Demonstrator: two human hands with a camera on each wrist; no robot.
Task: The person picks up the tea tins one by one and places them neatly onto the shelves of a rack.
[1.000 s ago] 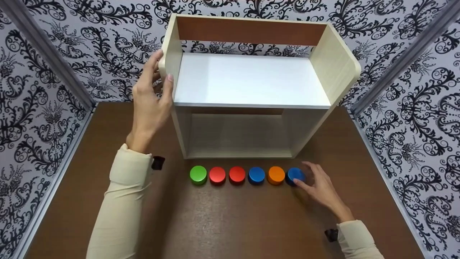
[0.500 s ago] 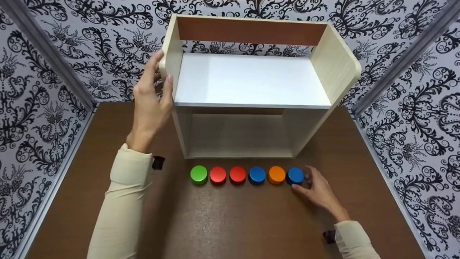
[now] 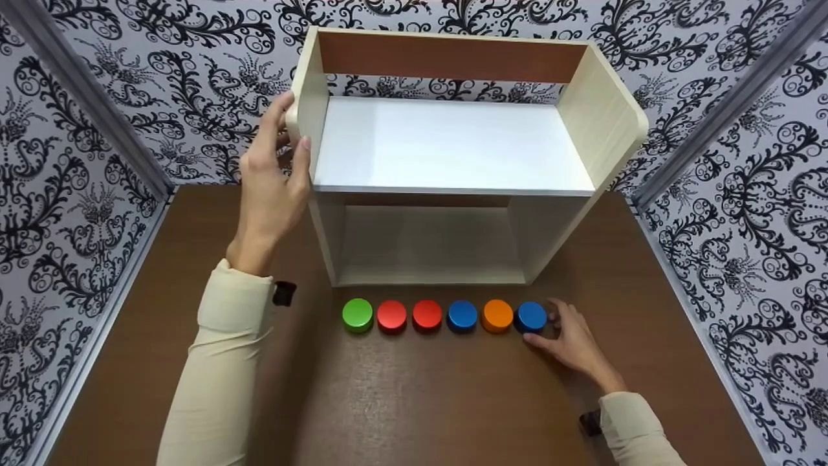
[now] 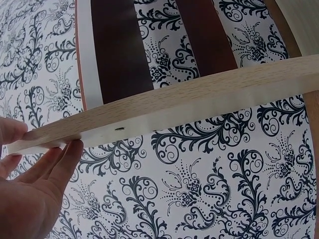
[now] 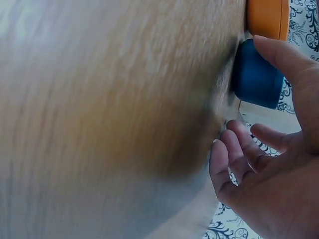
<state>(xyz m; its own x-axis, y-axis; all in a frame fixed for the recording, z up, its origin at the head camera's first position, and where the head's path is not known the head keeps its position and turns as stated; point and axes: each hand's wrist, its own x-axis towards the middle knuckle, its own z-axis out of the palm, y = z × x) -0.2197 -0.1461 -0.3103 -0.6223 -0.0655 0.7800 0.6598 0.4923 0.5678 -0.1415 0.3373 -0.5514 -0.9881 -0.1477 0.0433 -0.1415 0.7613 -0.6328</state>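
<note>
Shelf point(image 3: 453, 145) in left fingers point(image 3: 266, 129), right fingers point(image 3: 570, 321) beside cap point(image 3: 532, 316)

No lettering, number or sign is readable on the shelf unit point(image 3: 453, 145), the round caps point(image 3: 427, 314) in front of it or the patterned wall point(image 3: 194, 71) behind it

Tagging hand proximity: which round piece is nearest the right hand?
The rightmost blue piece, at the row's end beside the right hand; the other blue piece sits farther left, between a red piece and the orange piece.
</note>
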